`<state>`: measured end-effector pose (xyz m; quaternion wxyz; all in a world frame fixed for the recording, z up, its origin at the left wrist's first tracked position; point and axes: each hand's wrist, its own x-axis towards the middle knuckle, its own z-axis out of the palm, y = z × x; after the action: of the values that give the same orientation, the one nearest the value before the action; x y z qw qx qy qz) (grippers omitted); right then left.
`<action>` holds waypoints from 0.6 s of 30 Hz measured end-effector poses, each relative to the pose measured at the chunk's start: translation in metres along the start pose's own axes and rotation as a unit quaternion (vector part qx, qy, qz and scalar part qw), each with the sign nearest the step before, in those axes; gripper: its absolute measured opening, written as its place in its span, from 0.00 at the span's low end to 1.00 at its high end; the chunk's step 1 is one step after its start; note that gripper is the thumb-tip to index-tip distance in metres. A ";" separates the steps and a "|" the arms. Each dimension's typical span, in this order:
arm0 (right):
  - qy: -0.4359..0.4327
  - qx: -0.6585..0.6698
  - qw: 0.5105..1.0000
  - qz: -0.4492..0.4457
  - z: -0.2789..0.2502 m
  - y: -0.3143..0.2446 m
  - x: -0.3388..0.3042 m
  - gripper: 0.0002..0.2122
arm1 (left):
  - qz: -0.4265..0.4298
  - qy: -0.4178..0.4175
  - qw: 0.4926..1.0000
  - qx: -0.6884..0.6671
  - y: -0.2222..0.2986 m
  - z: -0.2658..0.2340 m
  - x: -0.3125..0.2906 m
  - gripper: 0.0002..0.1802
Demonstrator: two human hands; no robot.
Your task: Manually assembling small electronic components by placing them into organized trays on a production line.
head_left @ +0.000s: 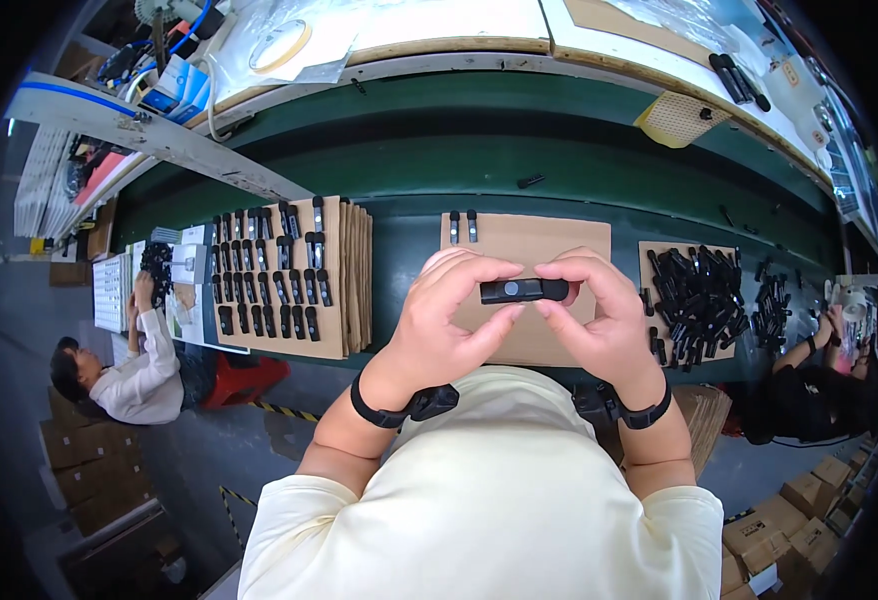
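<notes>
A small black clip-on microphone point(511, 291), with a round light mark on its face and a rounded dark end, lies sideways between my hands. My left hand point(452, 310) pinches its left end between thumb and fingers. My right hand point(599, 315) grips the rounded right end the same way. Below them is a cardboard sheet point(529, 228) on the green bench. Two similar microphones point(464, 227) stand side by side at its far left corner. What lies on the sheet under my hands is hidden.
To the left, several microphones stand in rows on stacked cardboard sheets point(331, 300). A heap of microphones point(697, 300) covers cardboard at right. A loose black piece point(530, 181) lies farther back. A raised shelf point(439, 48) runs behind. Co-workers sit at far left point(144, 370) and far right point(809, 390).
</notes>
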<state>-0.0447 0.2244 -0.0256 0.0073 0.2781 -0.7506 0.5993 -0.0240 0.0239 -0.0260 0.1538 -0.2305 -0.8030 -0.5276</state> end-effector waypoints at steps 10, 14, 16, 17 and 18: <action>0.003 -0.057 0.996 -0.069 0.001 0.001 0.002 0.16 | 0.032 0.008 0.999 0.026 -0.004 0.003 0.001 0.17; 0.014 0.074 0.996 0.054 0.006 0.010 0.001 0.17 | 0.013 0.010 1.000 0.021 -0.012 0.003 -0.001 0.17; 0.019 0.133 0.987 0.084 0.009 0.023 0.003 0.16 | 0.000 0.004 1.000 0.029 -0.018 0.004 -0.001 0.17; 0.026 0.191 0.975 0.113 0.009 0.032 0.006 0.16 | -0.006 0.001 0.999 0.032 -0.022 0.004 -0.001 0.17; 0.032 0.248 0.958 0.141 0.010 0.041 0.008 0.16 | -0.007 0.001 0.999 0.033 -0.027 0.004 0.000 0.17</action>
<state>-0.0661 0.2171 -0.0622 -0.1225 0.1429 -0.6094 0.7702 -0.0381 0.0186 -0.0492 0.1581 -0.2190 -0.8214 -0.5023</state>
